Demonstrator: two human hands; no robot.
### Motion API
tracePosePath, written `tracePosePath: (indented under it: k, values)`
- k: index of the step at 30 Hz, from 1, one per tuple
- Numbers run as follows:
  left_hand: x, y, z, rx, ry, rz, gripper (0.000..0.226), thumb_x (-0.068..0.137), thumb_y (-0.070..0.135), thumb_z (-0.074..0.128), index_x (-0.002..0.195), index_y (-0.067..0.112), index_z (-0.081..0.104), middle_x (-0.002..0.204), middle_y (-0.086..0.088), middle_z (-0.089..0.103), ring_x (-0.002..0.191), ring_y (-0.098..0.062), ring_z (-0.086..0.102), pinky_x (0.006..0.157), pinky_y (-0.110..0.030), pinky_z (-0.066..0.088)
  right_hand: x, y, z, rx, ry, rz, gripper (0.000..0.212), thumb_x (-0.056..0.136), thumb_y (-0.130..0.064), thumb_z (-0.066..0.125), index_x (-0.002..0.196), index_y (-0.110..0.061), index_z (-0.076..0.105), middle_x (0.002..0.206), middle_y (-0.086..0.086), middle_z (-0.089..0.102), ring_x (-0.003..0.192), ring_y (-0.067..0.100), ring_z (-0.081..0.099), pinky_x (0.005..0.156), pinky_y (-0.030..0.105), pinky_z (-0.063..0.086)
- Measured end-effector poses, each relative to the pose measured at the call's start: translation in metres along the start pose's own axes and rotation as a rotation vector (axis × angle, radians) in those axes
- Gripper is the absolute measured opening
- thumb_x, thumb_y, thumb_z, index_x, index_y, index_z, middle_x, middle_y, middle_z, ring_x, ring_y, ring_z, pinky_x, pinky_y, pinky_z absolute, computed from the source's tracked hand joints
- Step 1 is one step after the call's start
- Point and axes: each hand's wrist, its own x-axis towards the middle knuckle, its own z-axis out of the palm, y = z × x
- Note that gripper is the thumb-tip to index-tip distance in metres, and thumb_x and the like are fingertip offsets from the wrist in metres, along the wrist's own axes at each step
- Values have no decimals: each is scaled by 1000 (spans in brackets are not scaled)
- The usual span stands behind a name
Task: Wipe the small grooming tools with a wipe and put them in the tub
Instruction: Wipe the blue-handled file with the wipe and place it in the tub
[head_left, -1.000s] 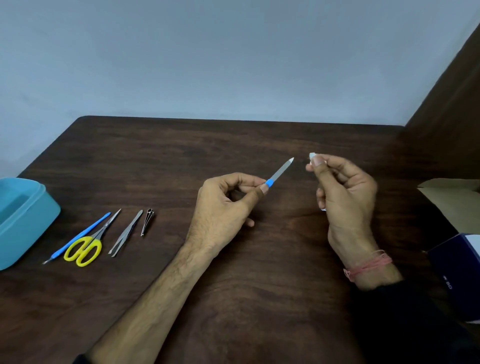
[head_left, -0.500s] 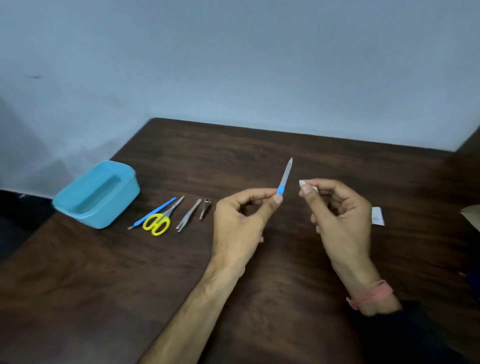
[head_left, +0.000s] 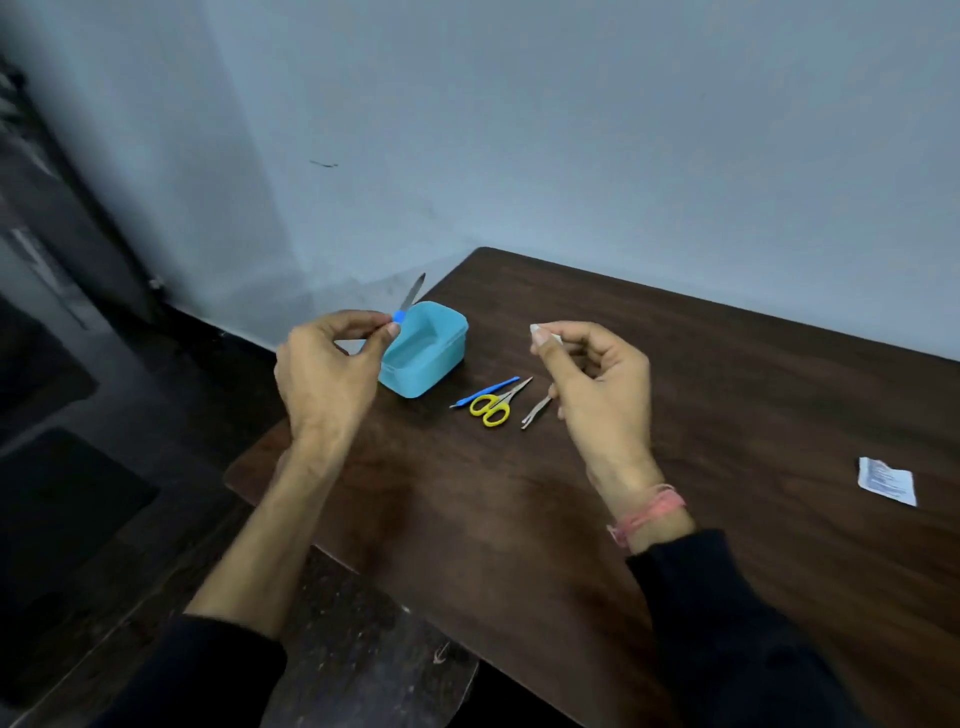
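My left hand (head_left: 327, 374) pinches a metal nail file (head_left: 411, 297) by its blue handle, blade pointing up, just left of the open blue tub (head_left: 439, 358) at the table's left edge. My right hand (head_left: 597, 384) pinches a small white wipe (head_left: 543, 332) between thumb and forefinger, above the row of tools. On the table between the hands lie a blue-handled pusher (head_left: 485, 391), yellow-handled scissors (head_left: 496, 405) and steel tweezers (head_left: 535, 412), partly behind my right hand.
A torn white wipe sachet (head_left: 887, 480) lies on the dark wooden table (head_left: 727, 415) at the right. The table's left edge and near corner drop off to a dark floor (head_left: 78, 493). A pale wall stands behind.
The view has swung left. My left hand has carried the nail file leftward to beside the tub, away from the wipe. My right hand keeps pinching the wipe.
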Motion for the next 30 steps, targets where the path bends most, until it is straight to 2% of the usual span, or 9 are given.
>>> tracePosePath:
  k: [3, 6, 9, 12, 15, 18, 23, 26, 30]
  values:
    - [16, -5, -5, 156, -32, 59, 10, 92, 45, 87, 99, 38, 88, 95, 23, 83, 94, -3, 75, 93, -35, 61, 3, 6, 25, -11, -11, 55, 5, 99, -24, 83, 95, -24, 86, 94, 8, 82, 72, 16, 61, 54, 23, 46]
    - [30, -7, 0, 302, -86, 106, 12, 90, 46, 87, 97, 36, 88, 96, 17, 84, 102, -14, 77, 97, -40, 56, 4, 14, 45, -22, -2, 113, 7, 99, -22, 81, 94, -22, 86, 95, 8, 82, 66, 14, 60, 50, 21, 45]
    - [39, -5, 11, 446, -157, 78, 14, 89, 52, 87, 92, 38, 87, 91, 17, 83, 104, -17, 72, 108, -50, 39, 2, 21, 58, -40, 3, 151, 7, 99, -21, 81, 94, -21, 86, 93, 10, 81, 60, 9, 59, 51, 21, 46]
    - [45, 0, 22, 558, -223, 43, 13, 88, 48, 90, 91, 37, 87, 93, 14, 83, 105, -20, 73, 128, -72, 19, -2, 27, 63, -81, 7, 173, 7, 99, -20, 81, 95, -21, 87, 90, 2, 83, 67, 0, 64, 53, 17, 48]
    - [49, 5, 29, 653, -299, 13, 14, 87, 47, 92, 95, 36, 88, 99, 9, 84, 112, -26, 73, 130, -76, 8, -6, 33, 60, -103, -3, 206, 7, 100, -20, 81, 96, -22, 87, 92, -1, 83, 64, -3, 62, 51, 17, 48]
    - [54, 6, 38, 736, -327, 6, 6, 88, 37, 88, 93, 36, 88, 94, 6, 82, 108, -31, 74, 129, -78, 8, -6, 38, 54, -113, -6, 222, 6, 99, -22, 81, 96, -23, 86, 90, -1, 82, 60, 2, 58, 50, 19, 47]
    - [57, 6, 46, 853, -352, 18, 13, 84, 23, 74, 89, 30, 85, 80, 4, 75, 89, -31, 71, 127, -79, 9, -6, 44, 46, -136, 12, 234, 5, 98, -26, 83, 94, -27, 86, 78, -10, 77, 67, 6, 62, 52, 20, 49]
    - [55, 8, 43, 828, -372, 42, 10, 85, 29, 84, 93, 35, 86, 89, 6, 78, 95, -29, 71, 125, -71, 22, -8, 48, 43, -162, 9, 227, 5, 98, -31, 83, 94, -30, 86, 86, -5, 80, 70, 9, 65, 55, 21, 51]
    - [50, 4, 33, 678, -323, 59, 35, 80, 41, 98, 112, 39, 84, 121, 7, 76, 128, -27, 57, 115, -55, 38, -11, 52, 37, -172, 6, 223, 4, 98, -33, 83, 95, -32, 86, 88, -6, 79, 73, 6, 67, 57, 21, 52]
